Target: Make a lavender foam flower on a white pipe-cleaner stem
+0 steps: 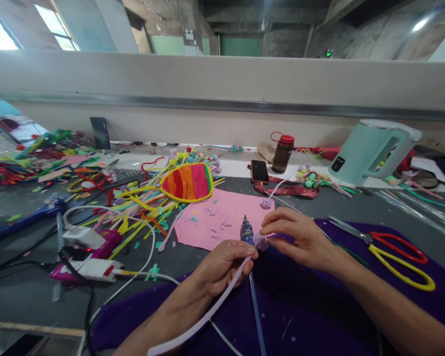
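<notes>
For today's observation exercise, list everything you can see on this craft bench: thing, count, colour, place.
paper strip: one, pale lilac, held in both hands
glue gun: one, blue, behind the hands
pink sheet: one, bench centre
scissors: one, red and yellow handles, right
kettle: one, mint green, far right
bottle: one, brown, red cap
phone: one, dark, beside bottle
purple cloth: one, near edge
left hand: grips strip
right hand: pinches strip's rolled end

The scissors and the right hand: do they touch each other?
Apart. The head view shows the scissors lying on the purple cloth, with bare cloth between them and the right hand, which pinches a small rolled piece.
</notes>
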A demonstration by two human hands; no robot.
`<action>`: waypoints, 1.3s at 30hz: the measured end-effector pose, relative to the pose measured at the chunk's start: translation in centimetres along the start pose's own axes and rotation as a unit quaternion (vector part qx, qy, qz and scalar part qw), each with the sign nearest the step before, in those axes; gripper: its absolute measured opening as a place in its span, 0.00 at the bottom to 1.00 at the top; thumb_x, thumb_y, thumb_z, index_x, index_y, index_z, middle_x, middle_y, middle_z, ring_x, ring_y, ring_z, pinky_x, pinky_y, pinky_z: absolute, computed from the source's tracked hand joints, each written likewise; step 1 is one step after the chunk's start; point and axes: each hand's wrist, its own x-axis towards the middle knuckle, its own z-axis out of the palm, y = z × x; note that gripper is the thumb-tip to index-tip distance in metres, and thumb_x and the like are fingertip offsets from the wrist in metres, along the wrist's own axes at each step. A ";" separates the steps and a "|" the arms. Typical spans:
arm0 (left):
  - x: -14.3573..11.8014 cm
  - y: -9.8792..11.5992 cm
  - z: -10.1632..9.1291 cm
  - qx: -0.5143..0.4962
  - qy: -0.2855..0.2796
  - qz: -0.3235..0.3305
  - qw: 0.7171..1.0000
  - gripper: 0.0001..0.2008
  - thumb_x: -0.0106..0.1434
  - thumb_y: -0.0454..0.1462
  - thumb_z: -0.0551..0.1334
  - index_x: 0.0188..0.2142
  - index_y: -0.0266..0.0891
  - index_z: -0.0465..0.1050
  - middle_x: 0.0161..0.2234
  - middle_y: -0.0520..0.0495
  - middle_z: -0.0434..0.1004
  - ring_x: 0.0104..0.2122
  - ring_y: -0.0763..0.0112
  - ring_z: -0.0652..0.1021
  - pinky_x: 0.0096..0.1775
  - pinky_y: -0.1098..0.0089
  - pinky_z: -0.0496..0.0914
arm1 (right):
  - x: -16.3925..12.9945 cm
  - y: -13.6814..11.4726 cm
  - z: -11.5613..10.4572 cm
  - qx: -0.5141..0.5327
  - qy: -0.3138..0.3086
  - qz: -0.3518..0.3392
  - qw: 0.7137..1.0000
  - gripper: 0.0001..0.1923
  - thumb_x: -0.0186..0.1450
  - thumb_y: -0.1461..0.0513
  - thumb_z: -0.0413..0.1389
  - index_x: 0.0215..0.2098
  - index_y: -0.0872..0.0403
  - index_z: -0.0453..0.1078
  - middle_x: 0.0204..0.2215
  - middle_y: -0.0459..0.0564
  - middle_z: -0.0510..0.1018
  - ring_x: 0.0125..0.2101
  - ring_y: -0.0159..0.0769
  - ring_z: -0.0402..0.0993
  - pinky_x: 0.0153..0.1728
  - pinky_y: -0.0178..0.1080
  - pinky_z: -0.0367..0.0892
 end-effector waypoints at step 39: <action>-1.7 1.9 0.7 -0.170 0.028 0.129 0.977 0.09 0.54 0.40 0.61 0.26 0.35 0.68 0.12 0.55 0.64 0.08 0.83 0.58 0.10 0.80 0.48 | 17.6 10.4 11.0 -0.003 -0.125 0.315 0.941 0.10 0.63 0.59 0.52 0.36 0.60 0.68 0.32 0.47 0.73 0.30 0.31 0.71 0.31 0.37 0.68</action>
